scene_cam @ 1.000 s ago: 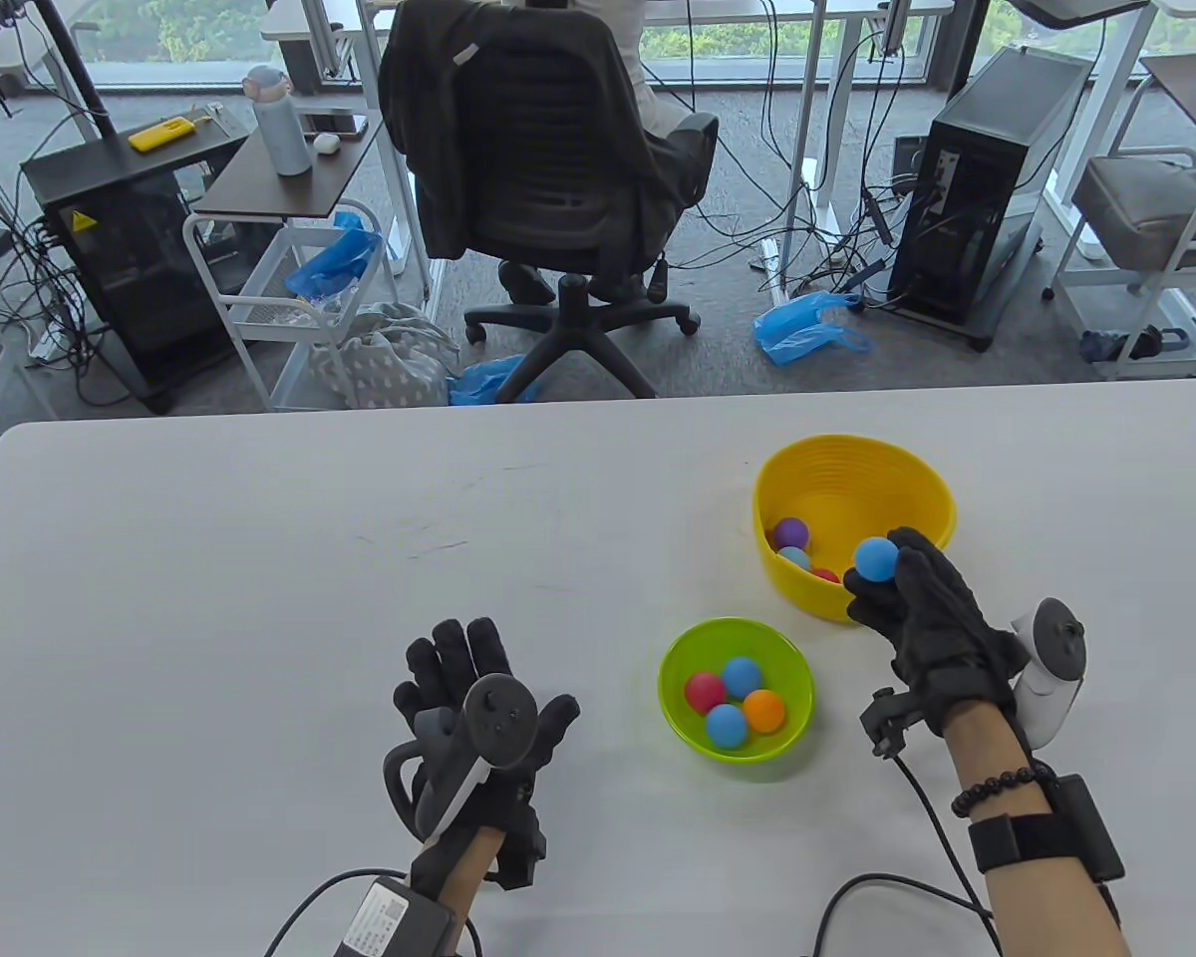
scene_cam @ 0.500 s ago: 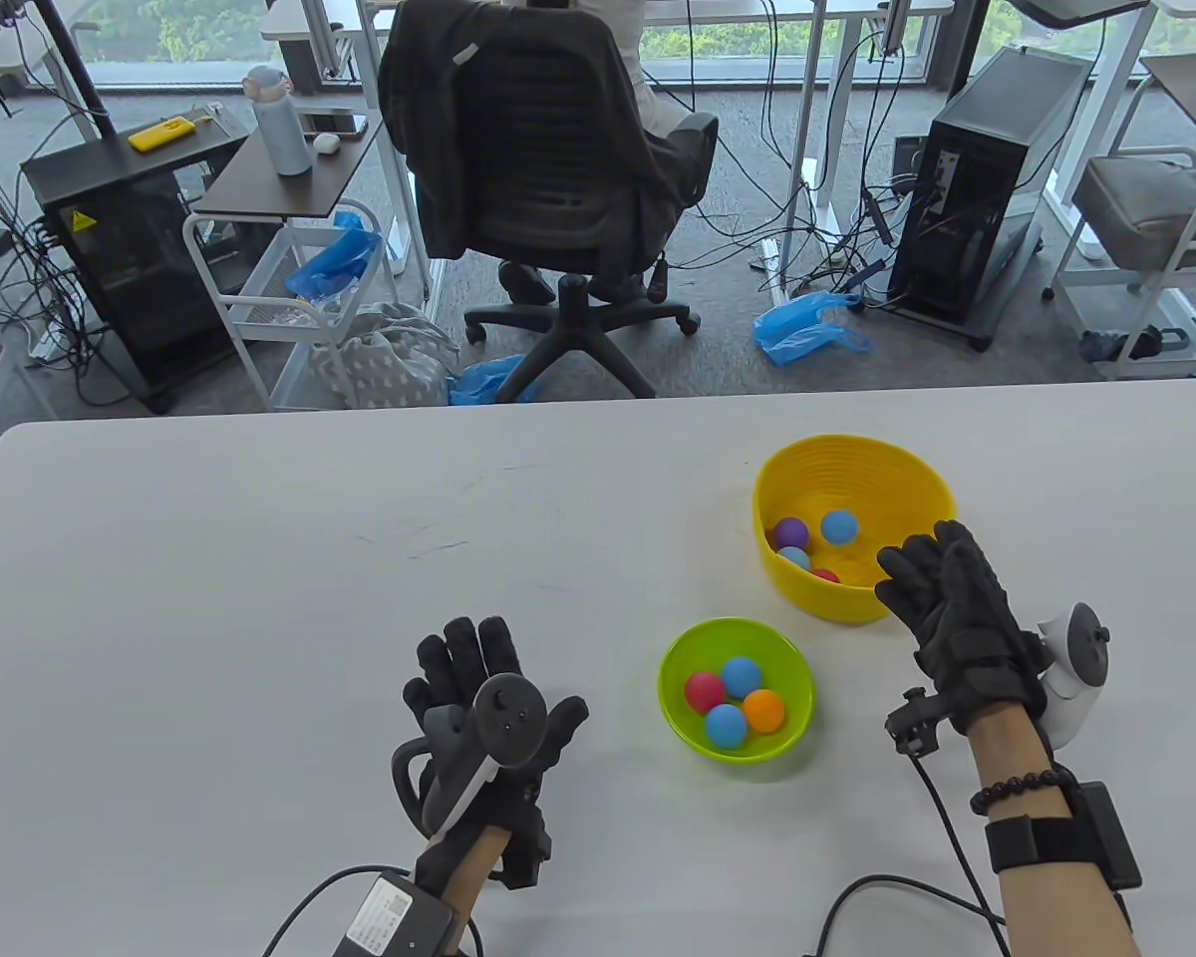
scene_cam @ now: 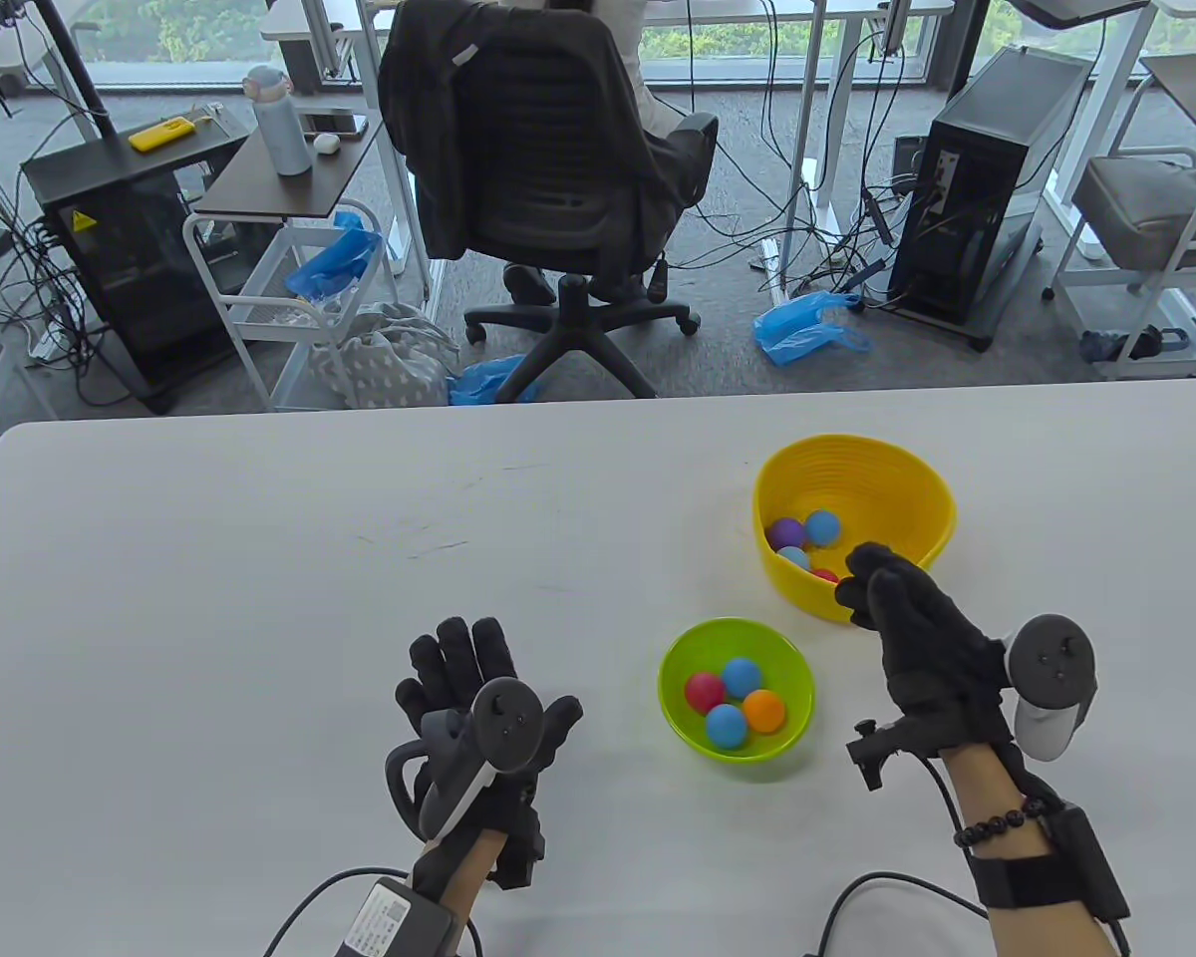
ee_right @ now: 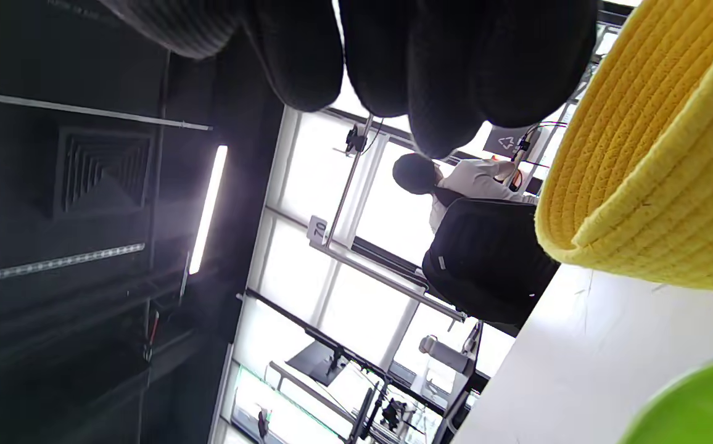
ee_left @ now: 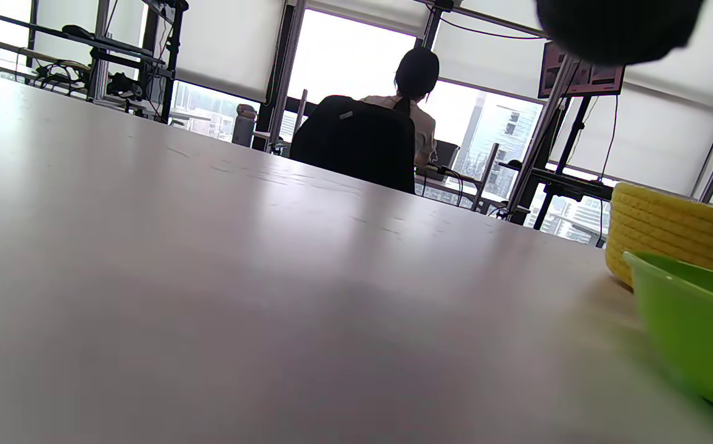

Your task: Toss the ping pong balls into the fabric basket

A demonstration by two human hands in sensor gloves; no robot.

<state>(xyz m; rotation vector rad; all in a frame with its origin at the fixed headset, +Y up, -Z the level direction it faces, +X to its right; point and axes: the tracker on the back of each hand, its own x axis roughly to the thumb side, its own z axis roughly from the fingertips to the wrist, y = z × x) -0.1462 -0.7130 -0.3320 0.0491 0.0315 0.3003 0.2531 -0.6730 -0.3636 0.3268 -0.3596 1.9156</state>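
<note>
The yellow woven fabric basket stands on the white table at roughly 2 o'clock from the table's centre. Inside it lie a purple ping pong ball, a blue ping pong ball, a pale blue ball and a red ball, the last partly hidden behind the near rim.

The small lime-green plastic bowl sits just beside the basket, at its 7 o'clock. It holds one red, two blue and one orange ball.

The right hand hovers at the basket's near rim, at 6 o'clock; its black-gloved fingers are loosely extended and grasp nothing. The left hand rests flat on the table at 9 o'clock from the green bowl, well apart from it, fingers spread and released, palm down.
</note>
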